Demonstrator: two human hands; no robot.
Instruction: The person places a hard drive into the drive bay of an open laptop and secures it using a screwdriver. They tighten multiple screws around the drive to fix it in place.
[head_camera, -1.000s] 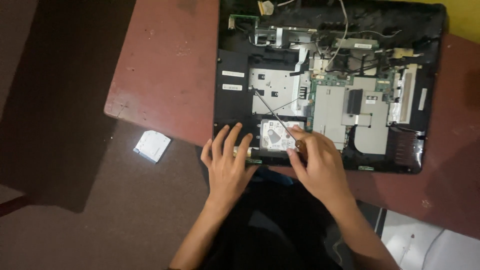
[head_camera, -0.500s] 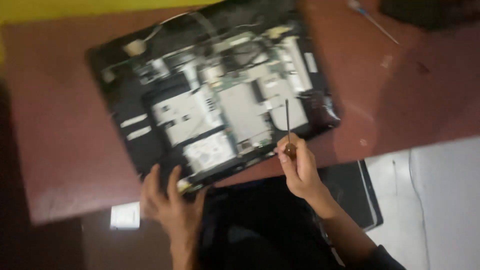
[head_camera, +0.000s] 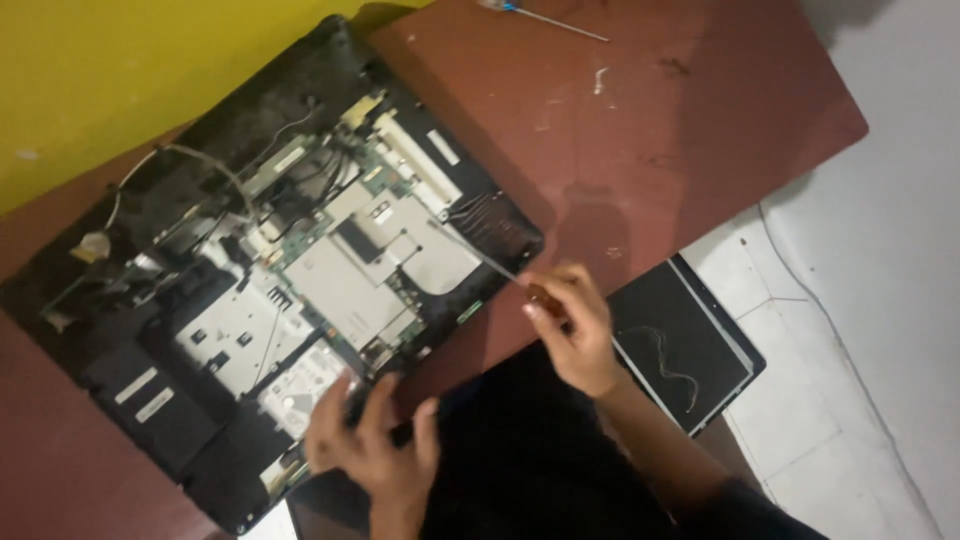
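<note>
Head view looks down on a reddish-brown counter (head_camera: 660, 130) set against a yellow wall (head_camera: 110, 90), with white floor tiles (head_camera: 860, 330) to the right. Across the left of the counter lies an opened laptop (head_camera: 270, 270), turned at a slant, its base cover off and its boards, metal shields and loose wires showing. A flat black panel (head_camera: 690, 345) lies on the floor at the near right, just beside the counter's edge. The left hand (head_camera: 370, 440) rests at the laptop's near edge beside the silver drive (head_camera: 300, 395), fingers spread and loosely bent, its grip open, touching the casing and holding nothing. The right hand (head_camera: 570, 320) sits just right of the laptop's near right corner, its grip closed on the handle of a screwdriver (head_camera: 490, 262), whose thin shaft slants up and left over the laptop's right edge. A second screwdriver (head_camera: 545, 16) lies at the far edge, well apart from both hands.
</note>
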